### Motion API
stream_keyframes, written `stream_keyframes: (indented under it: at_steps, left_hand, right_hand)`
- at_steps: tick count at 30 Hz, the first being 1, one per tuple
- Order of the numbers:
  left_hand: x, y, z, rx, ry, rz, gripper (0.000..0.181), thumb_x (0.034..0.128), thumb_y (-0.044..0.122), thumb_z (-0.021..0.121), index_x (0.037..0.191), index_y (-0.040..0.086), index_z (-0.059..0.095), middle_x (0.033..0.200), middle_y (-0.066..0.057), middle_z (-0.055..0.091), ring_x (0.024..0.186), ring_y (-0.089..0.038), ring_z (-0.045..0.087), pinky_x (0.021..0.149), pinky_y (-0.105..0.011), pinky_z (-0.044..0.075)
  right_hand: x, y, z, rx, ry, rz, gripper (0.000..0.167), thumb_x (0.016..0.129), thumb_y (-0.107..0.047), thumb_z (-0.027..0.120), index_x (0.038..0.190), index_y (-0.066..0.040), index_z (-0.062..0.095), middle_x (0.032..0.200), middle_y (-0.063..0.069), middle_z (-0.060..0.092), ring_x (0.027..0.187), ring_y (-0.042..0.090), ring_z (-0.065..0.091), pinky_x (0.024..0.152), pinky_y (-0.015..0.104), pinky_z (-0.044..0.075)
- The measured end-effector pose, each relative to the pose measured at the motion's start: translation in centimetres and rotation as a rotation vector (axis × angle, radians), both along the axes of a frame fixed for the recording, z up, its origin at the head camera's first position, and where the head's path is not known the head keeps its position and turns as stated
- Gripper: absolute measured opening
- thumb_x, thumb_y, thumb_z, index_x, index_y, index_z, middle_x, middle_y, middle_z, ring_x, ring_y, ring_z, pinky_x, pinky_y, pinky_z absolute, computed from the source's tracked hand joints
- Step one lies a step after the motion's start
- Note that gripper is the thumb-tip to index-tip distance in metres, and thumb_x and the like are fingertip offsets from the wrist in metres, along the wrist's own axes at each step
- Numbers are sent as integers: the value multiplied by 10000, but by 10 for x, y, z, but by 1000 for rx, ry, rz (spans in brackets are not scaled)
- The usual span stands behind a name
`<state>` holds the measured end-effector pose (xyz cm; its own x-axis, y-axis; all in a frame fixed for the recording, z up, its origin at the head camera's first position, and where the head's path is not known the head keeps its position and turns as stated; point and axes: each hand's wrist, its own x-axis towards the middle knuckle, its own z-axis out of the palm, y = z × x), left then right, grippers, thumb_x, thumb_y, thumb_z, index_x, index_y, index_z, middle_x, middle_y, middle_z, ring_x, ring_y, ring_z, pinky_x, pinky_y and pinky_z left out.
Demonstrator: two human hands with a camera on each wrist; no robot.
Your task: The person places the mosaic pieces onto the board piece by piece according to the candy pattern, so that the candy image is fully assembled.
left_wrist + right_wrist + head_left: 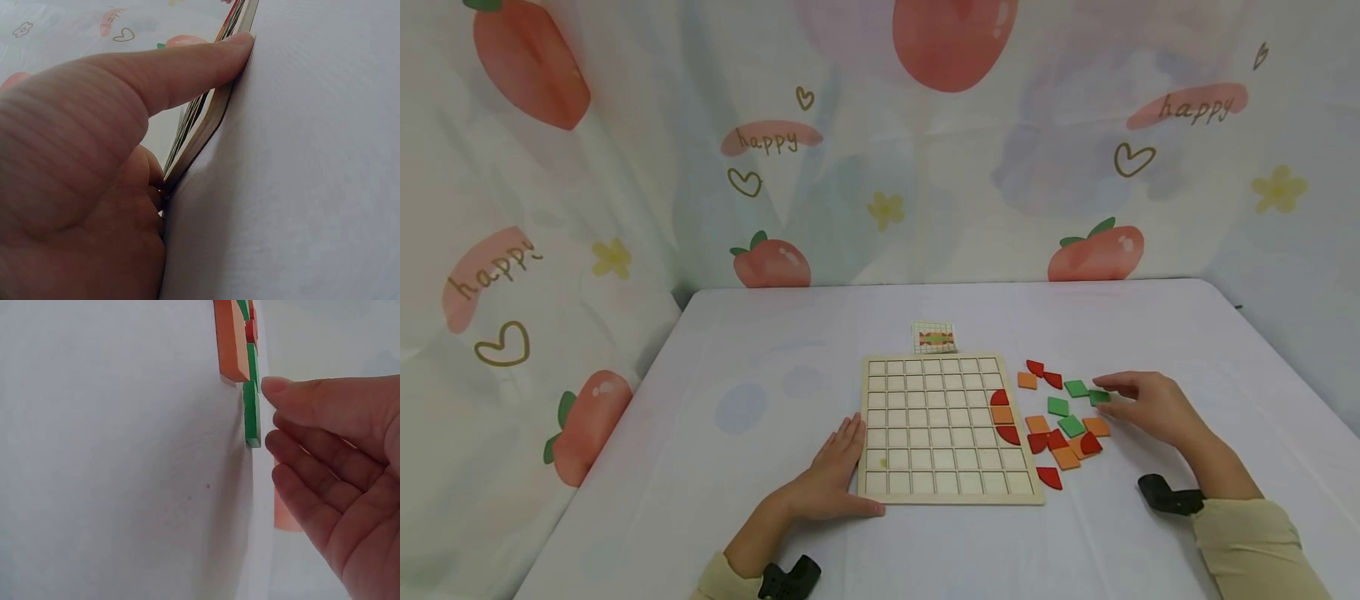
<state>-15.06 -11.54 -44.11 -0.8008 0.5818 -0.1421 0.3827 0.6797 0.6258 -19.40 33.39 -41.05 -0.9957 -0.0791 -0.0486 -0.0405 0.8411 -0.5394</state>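
Note:
A wooden grid board [936,458] lies flat on the table. My left hand [829,482] rests at its lower left corner, fingers straight along the left side and thumb against the near edge [219,103]. In the board's right column sit an orange square tile [1002,414] and two red rounded tiles, one above it [999,397] and one below [1008,435]. My right hand [1161,410] hovers beside a green square tile [1099,397], fingers bent loosely. In the right wrist view that green tile [251,419] lies on the table, just apart from the fingertips.
Right of the board lie loose tiles: several green squares [1057,407], orange squares [1066,457] and red rounded pieces [1049,477], some overlapping. A small pattern card [934,337] stands behind the board's far edge. White cloth covers the table [760,350]; a printed curtain [850,183] hangs behind.

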Motion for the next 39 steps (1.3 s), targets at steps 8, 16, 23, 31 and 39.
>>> stream_keyframes:
  at_steps: [8, 16, 23, 31, 39]
  left_hand:
    - [-1, -1, -4, -1, -14, 9, 1118, 746, 542, 671, 1458, 2, 0, 1522, -97, -84, 1369, -195, -123, 1087, -431, 9]
    - [-1, -1, -4, -3, -11, 11, 1123, 745, 546, 670, 1456, -3, -4, 1521, -108, -82, 1370, -201, -119, 1087, -431, 11]
    - [0, -1, -1, -1, -18, 11, 1117, 747, 535, 673, 1456, -7, 1, 1521, -110, -79, 1371, -205, -116, 1087, -433, 13]
    - [0, -1, -1, -10, -12, 4, 1113, 750, 536, 671, 1456, -4, 1, 1521, -107, -80, 1370, -202, -121, 1087, -425, 6]
    - [-1, -1, -3, -6, -9, 7, 1123, 743, 537, 679, 1458, 4, -4, 1521, -102, -82, 1369, -199, -123, 1087, -425, 6]
  right_hand:
    - [-5, 9, -11, -16, -21, 22, 462, 817, -150, 690, 1203, 65, 558, 1190, 306, 513, 1082, 466, 436, 854, 570, 407]
    - [-6, 11, -12, -17, -5, 41, 392, 821, -124, 681, 1155, 62, 594, 1163, 312, 525, 1067, 465, 443, 849, 581, 401]
    - [-5, 11, -13, -14, 6, 50, 365, 830, -108, 668, 1151, 53, 603, 1160, 304, 534, 1076, 460, 445, 851, 577, 404]
    - [-5, 12, -15, -5, 13, 51, 363, 828, -103, 673, 1148, 56, 604, 1155, 301, 539, 1078, 462, 446, 851, 579, 402]
    - [-3, 5, -9, -7, 48, 58, 359, 821, -93, 676, 1145, 47, 608, 1147, 284, 554, 1082, 464, 449, 850, 578, 404]
